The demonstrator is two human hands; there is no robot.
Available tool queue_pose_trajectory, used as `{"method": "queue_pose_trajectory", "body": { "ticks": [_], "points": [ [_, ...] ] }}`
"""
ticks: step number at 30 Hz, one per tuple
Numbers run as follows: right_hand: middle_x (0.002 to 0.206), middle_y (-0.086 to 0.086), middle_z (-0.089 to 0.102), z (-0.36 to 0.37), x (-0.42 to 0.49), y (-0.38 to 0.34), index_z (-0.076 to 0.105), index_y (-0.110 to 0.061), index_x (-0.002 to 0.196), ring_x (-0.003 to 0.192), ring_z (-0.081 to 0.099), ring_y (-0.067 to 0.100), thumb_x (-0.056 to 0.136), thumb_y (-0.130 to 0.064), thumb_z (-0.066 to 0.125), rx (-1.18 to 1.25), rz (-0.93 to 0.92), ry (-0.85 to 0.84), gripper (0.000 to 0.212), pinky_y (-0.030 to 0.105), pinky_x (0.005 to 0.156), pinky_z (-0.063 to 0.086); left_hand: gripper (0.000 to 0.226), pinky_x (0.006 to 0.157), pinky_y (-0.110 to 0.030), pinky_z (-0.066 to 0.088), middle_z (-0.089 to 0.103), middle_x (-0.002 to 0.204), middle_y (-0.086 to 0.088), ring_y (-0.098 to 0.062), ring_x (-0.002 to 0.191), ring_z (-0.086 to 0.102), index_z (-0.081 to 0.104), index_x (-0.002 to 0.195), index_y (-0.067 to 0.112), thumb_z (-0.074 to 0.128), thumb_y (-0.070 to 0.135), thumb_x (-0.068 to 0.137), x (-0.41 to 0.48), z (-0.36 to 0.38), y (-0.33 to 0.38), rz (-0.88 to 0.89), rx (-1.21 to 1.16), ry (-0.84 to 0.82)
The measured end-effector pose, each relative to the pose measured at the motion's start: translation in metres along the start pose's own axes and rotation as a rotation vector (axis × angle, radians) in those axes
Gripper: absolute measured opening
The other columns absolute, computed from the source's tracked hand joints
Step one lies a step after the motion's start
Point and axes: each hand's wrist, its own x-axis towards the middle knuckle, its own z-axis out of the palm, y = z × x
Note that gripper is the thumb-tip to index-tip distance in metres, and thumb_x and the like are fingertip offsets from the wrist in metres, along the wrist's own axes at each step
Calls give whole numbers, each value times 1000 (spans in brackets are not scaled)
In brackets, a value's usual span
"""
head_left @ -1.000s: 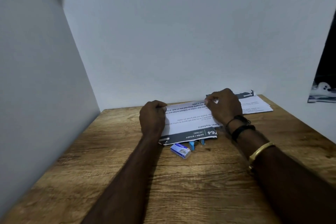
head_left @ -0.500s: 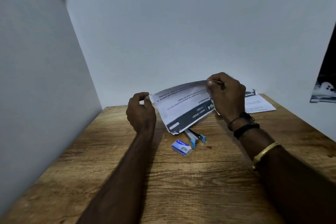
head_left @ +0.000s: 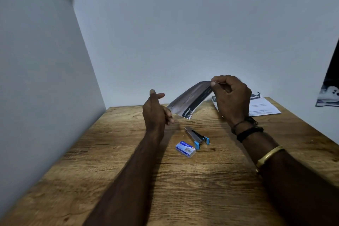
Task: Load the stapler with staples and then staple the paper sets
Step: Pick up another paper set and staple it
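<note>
My right hand (head_left: 231,99) pinches the top corner of a printed paper set (head_left: 190,101) and holds it up above the table, its lower end hanging toward my left hand. My left hand (head_left: 156,112) is open, fingers apart, beside that lower edge and not gripping it. A blue and silver stapler (head_left: 197,135) lies hinged open on the wooden table (head_left: 128,152), below the lifted paper. A small blue box of staples (head_left: 185,148) sits just in front of the stapler, to its left.
More printed sheets (head_left: 262,108) lie flat at the back right of the table, partly behind my right hand. White walls close in the left side and the back. A dark printed item (head_left: 328,91) hangs at the far right edge.
The paper set lay flat under both hands; it has been lifted off the table. My left hand has let go of it and opened, and the stapler underneath is now uncovered.
</note>
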Motion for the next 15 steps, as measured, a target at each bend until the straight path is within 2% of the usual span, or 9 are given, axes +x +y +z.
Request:
{"method": "queue_pose_trajectory", "body": {
  "ticks": [2, 4, 8, 11, 13, 15],
  "points": [
    [99, 11, 75, 1, -1, -2, 77, -2, 99, 88, 66, 10, 89, -8, 72, -2, -6, -6, 13, -4, 75, 43, 54, 38, -22, 44, 64, 50, -8, -22, 40, 62, 60, 123, 22, 29, 61, 103, -1, 2, 1, -75, -34, -98],
    [99, 10, 75, 2, -3, -3, 77, -1, 99, 88, 66, 8, 88, -7, 72, 1, -13, -16, 13, -4, 75, 43, 56, 41, -25, 50, 73, 61, -13, -26, 48, 70, 58, 128, 23, 28, 63, 102, -1, 4, 2, -168, -26, -132],
    [98, 8, 76, 2, -4, -4, 77, -1, 97, 86, 66, 4, 87, -5, 72, 43, 25, -2, 12, -1, 76, 45, 66, 48, -27, 57, 78, 76, -17, -29, 67, 78, 64, 116, 13, 29, 66, 100, 1, 2, -3, -373, -63, -178],
    [95, 6, 77, 3, -2, -1, 78, -4, 94, 85, 68, 4, 87, -8, 71, 53, 86, 8, 11, 2, 74, 46, 63, 58, -31, 62, 79, 86, -19, -30, 76, 79, 67, 107, 10, 36, 64, 100, 4, -1, -8, -491, -169, -189],
    [91, 5, 78, 2, -1, 2, 79, -6, 92, 85, 69, 6, 86, -10, 70, 54, 126, 4, 11, 6, 73, 49, 56, 61, -33, 63, 79, 94, -20, -31, 81, 79, 71, 105, 6, 45, 56, 101, 6, -3, -10, -545, -247, -188],
    [86, 2, 78, 1, -1, 3, 80, -9, 90, 84, 71, 10, 86, -14, 68, 59, 168, -6, 13, 14, 71, 53, 36, 62, -34, 63, 77, 107, -20, -30, 85, 79, 72, 103, 1, 60, 35, 99, 7, -4, -11, -537, -317, -163]
  ]
}}
